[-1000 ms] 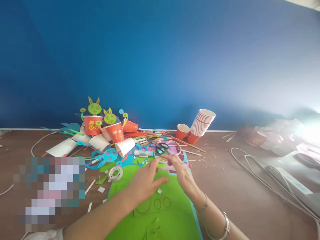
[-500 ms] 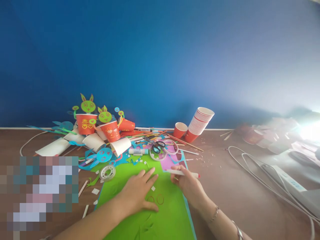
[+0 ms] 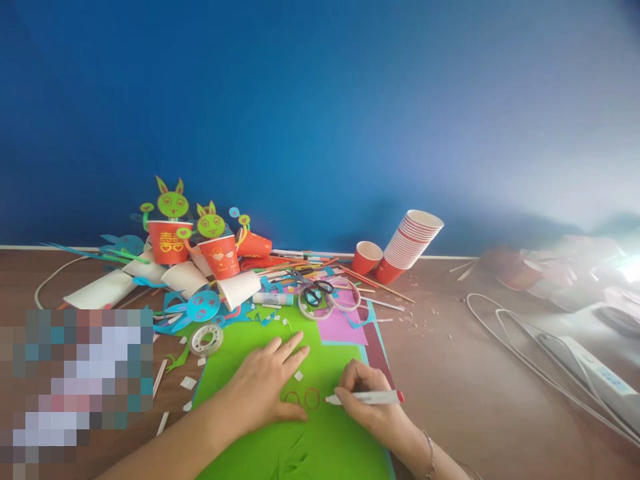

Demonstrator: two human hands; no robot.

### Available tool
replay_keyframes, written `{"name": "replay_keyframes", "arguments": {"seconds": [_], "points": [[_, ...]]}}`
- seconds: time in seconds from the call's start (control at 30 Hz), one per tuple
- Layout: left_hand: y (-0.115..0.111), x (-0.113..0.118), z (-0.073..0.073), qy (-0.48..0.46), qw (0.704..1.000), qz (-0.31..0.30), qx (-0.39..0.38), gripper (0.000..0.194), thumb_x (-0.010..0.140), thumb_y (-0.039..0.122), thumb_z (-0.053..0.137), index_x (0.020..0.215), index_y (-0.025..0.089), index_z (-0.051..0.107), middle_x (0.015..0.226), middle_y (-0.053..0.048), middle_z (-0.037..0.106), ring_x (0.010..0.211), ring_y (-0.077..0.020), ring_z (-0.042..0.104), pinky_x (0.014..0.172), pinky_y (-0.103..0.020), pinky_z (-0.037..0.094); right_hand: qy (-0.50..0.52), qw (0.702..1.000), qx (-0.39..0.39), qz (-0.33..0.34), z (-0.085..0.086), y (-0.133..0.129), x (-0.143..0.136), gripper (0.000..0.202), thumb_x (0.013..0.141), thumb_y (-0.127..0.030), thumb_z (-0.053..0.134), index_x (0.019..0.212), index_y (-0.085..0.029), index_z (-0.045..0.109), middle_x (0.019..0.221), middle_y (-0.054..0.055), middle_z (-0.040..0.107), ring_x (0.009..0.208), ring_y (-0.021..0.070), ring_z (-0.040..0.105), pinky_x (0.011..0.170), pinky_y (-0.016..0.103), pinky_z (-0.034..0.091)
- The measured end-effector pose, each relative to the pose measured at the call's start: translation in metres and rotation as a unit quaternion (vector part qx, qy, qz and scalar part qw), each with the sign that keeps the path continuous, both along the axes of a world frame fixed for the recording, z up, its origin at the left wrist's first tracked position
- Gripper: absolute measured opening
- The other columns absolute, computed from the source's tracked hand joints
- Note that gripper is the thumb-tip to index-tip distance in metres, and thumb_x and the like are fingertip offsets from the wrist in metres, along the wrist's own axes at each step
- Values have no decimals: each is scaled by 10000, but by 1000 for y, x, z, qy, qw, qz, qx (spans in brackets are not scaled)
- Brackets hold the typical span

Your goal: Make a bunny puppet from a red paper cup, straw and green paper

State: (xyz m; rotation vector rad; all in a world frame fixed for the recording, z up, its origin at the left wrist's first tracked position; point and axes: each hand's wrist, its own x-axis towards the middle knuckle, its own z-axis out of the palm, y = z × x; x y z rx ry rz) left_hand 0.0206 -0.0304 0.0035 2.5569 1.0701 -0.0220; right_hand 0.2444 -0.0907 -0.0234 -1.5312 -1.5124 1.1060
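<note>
My left hand (image 3: 265,383) lies flat with fingers spread on a green sheet of paper (image 3: 340,447). Between my two hands, two small red ovals (image 3: 312,399) are drawn on the sheet; my left thumb is just beside them. My right hand (image 3: 367,400) grips a white marker (image 3: 376,398) with a red end cap, its tip pointing left just to the right of the ovals. Whether the tip touches the paper I cannot tell. A small white square (image 3: 299,376) rests near my left fingertips.
Behind the sheet lie scissors (image 3: 316,293), a glue stick (image 3: 274,299), tape rolls (image 3: 207,340) and blue scraps. Red cups with green rabbit figures (image 3: 173,203) stand at the back left. A leaning cup stack (image 3: 410,245) is at the back; a power strip (image 3: 590,367) and cables lie right.
My right hand has come down and nearer to the red ovals, with the marker now lower over the green sheet. My left hand stays spread on the paper. The view has shifted slightly.
</note>
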Motion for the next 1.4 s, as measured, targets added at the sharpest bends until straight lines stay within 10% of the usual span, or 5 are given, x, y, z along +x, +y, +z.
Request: {"name": "replay_keyframes", "arguments": {"seconds": [1.4], "points": [[1,2,7,17,1000,-1,-4,722,778,572,572,1398,265,363,1514,-40,272,1219,-319,453,917,-433,462,-91,996,-12,6,9,0,-11,224,730,-240,541,566,-216,391,496,-55,436,475,101,410,459,210,316]]}}
